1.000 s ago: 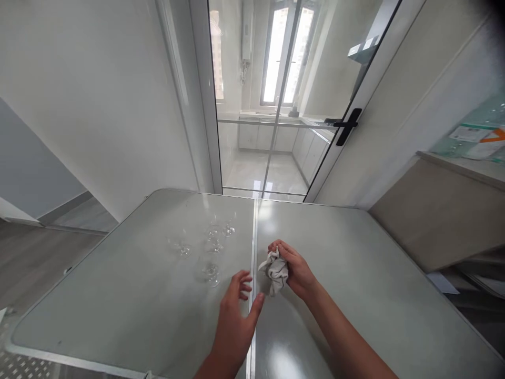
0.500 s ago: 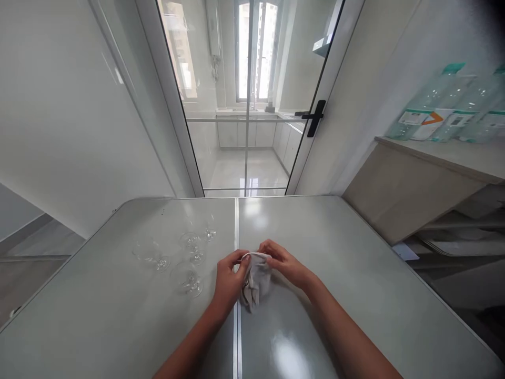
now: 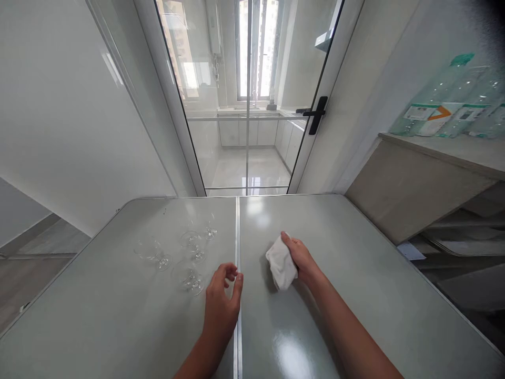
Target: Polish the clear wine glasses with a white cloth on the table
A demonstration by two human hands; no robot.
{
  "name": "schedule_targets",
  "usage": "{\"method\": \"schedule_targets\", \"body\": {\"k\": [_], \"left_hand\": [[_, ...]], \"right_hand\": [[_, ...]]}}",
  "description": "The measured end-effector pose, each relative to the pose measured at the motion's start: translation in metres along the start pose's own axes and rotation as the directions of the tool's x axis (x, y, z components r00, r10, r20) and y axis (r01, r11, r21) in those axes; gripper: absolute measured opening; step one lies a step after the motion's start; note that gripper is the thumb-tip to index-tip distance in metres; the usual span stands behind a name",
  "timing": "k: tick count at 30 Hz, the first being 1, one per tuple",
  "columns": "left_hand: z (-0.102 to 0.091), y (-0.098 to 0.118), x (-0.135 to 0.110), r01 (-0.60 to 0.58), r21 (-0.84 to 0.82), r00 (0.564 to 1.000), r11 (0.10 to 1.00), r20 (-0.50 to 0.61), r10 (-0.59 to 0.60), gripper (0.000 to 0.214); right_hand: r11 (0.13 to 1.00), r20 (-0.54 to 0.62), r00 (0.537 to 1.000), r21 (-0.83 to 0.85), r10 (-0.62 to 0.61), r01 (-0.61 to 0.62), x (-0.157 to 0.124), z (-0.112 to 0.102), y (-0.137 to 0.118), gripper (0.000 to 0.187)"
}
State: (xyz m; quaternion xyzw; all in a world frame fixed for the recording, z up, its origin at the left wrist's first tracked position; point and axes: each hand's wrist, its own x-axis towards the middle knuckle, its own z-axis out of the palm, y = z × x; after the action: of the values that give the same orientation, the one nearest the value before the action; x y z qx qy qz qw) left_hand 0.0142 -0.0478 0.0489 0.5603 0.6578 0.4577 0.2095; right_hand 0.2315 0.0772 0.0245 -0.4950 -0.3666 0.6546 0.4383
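My right hand [image 3: 302, 258] grips a crumpled white cloth [image 3: 281, 262] just above the grey table [image 3: 355, 295], right of its centre seam. Over the seam hovers my left hand [image 3: 221, 298], fingers loosely curled and apart with nothing in them. It is nearest a clear stemmed glass [image 3: 188, 278] just to its left. Further left and behind stand more clear stemmed glasses: one at the left [image 3: 153, 253], one in the middle [image 3: 193, 245] and one at the back [image 3: 209, 228].
A glass door with a black handle [image 3: 315, 113] stands behind the table and shows a kitchen beyond. Plastic water bottles [image 3: 442, 105] lie on a beige counter [image 3: 414, 179] at the right. White wall at the left.
My left hand has let go of the cloth and moved down and left toward the nearest glass. My right hand has bunched the cloth and shifted it right.
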Motion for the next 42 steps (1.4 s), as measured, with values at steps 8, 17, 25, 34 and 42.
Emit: {"method": "schedule_targets", "body": {"k": [8,17,25,34,42], "left_hand": [[-0.042,-0.059,-0.047,0.131,0.163,0.942,0.978,-0.329,-0.071,0.026],[-0.052,-0.069,-0.01,0.411,0.028,0.86,0.911,-0.342,-0.378,0.067],[-0.044,-0.069,-0.006,0.208,-0.031,0.95,0.978,-0.23,-0.209,0.043],[0.031,-0.028,0.061,-0.196,0.243,0.965,0.95,0.22,0.143,0.044],[0.039,-0.049,0.054,-0.376,0.28,0.911,0.883,0.288,0.297,0.048]], "right_hand": [[0.98,0.007,0.995,0.173,-0.102,0.099,0.003,-0.006,-0.008,0.035],[0.948,-0.435,0.9,0.272,-0.034,0.167,0.032,-0.018,0.018,0.03],[0.931,-0.253,0.965,0.333,-0.063,0.148,0.026,-0.011,0.015,0.032],[0.741,-0.149,0.773,-0.442,-0.616,0.506,-0.002,0.004,0.01,0.027],[0.703,0.322,0.782,-0.344,-0.534,0.622,-0.018,0.008,0.0,0.025]]}}
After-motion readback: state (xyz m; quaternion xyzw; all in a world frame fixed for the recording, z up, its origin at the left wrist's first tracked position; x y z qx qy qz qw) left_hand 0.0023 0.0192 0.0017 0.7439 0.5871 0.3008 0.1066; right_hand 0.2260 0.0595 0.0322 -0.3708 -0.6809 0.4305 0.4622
